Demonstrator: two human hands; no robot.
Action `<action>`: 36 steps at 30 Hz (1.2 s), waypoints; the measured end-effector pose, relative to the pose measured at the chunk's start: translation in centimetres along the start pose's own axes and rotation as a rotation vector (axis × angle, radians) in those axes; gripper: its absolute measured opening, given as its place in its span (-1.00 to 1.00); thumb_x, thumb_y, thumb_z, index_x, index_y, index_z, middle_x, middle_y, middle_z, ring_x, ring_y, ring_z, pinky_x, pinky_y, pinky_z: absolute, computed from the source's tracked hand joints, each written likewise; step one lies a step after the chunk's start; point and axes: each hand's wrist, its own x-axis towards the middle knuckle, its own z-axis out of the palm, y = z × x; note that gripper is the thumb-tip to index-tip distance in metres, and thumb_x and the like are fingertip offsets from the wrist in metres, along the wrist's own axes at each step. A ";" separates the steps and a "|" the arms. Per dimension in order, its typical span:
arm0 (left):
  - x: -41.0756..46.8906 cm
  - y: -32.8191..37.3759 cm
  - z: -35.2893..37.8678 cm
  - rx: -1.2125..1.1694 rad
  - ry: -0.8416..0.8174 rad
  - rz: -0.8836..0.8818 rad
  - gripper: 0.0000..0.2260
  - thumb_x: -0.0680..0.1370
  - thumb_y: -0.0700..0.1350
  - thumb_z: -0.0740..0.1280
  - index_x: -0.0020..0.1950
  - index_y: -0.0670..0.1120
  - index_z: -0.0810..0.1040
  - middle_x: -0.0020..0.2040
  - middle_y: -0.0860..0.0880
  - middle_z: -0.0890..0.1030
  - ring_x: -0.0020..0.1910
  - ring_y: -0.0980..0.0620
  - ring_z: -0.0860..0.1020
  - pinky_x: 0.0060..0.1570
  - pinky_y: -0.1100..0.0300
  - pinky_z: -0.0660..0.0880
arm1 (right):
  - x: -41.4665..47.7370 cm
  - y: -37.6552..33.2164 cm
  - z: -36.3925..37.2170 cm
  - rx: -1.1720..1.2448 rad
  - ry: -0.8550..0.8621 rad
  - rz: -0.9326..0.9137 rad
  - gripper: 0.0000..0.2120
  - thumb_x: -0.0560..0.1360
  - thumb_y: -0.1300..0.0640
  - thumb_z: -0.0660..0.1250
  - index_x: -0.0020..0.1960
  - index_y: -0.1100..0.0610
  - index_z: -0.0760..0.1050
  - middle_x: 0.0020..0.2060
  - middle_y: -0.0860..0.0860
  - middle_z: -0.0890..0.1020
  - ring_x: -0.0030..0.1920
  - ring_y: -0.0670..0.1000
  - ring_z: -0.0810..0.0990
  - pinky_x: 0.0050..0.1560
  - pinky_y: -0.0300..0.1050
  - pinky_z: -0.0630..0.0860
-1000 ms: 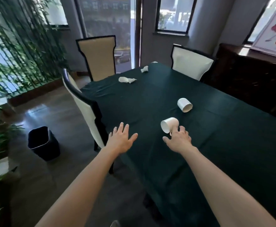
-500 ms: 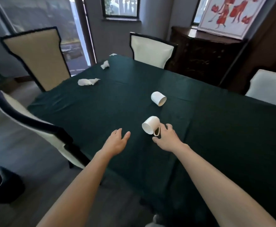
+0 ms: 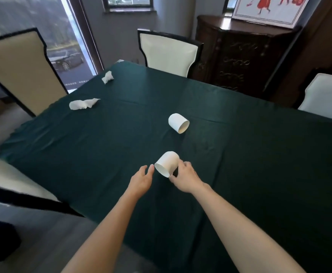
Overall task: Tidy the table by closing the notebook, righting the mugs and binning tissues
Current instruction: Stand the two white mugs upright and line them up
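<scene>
We see a table (image 3: pixel 240 174) draped in a dark green cloth, with two white mugs lying on their sides near its middle. The near mug (image 3: pixel 167 163) is tipped with its open mouth facing the near left, and our right hand (image 3: pixel 186 179) is at its right side, fingers curled around the spot where the handle sits; the handle itself is hidden behind the hand, so we cannot tell whether the grip is closed on it. Our left hand (image 3: pixel 141 179) is just left of the same mug, palm turned inward, fingers spread and relaxed, its fingertips close to the rim but apart from it.

The far mug (image 3: pixel 178 123) lies beyond the first, its mouth pointing to the near right, with nothing touching it. On the far left part of the cloth lie a long crumpled tissue (image 3: pixel 83 104) and, farther back, a smaller crumpled tissue (image 3: pixel 107 77). Upholstered chairs (image 3: pixel 168 50) stand around the table, and a dark wooden cabinet (image 3: pixel 240 54) stands at the far right.
</scene>
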 end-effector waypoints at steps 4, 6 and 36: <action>2.2 0.5 -0.1 -0.032 -0.013 -0.029 -0.37 0.66 0.32 0.09 0.64 0.00 0.31 0.61 -0.06 0.40 0.55 -0.10 0.38 0.43 0.00 0.36 | 2.4 -0.1 0.7 0.039 -0.014 -0.014 -0.37 0.59 0.01 0.35 0.54 0.12 0.15 0.43 0.18 0.32 0.35 0.23 0.45 0.27 0.03 0.44; 3.7 0.7 -0.3 -0.053 -0.034 -0.043 -0.37 0.67 0.31 0.09 0.65 -0.01 0.30 0.63 -0.04 0.37 0.59 -0.08 0.34 0.49 -0.03 0.31 | 3.6 -0.2 1.2 0.086 -0.002 0.007 -0.40 0.59 0.03 0.35 0.53 0.10 0.16 0.42 0.18 0.33 0.32 0.21 0.46 0.16 -0.04 0.41; 7.3 -3.0 -4.7 -0.568 -0.296 0.019 -0.71 0.71 -0.10 0.31 0.42 -0.09 0.60 0.22 -0.01 0.74 0.21 -0.01 0.70 0.26 -0.09 0.63 | 1.7 -7.4 10.7 1.237 0.203 0.424 -0.85 0.68 0.05 0.28 0.12 -0.08 0.63 -0.04 0.10 0.78 -0.07 0.05 0.76 -0.14 -0.12 0.69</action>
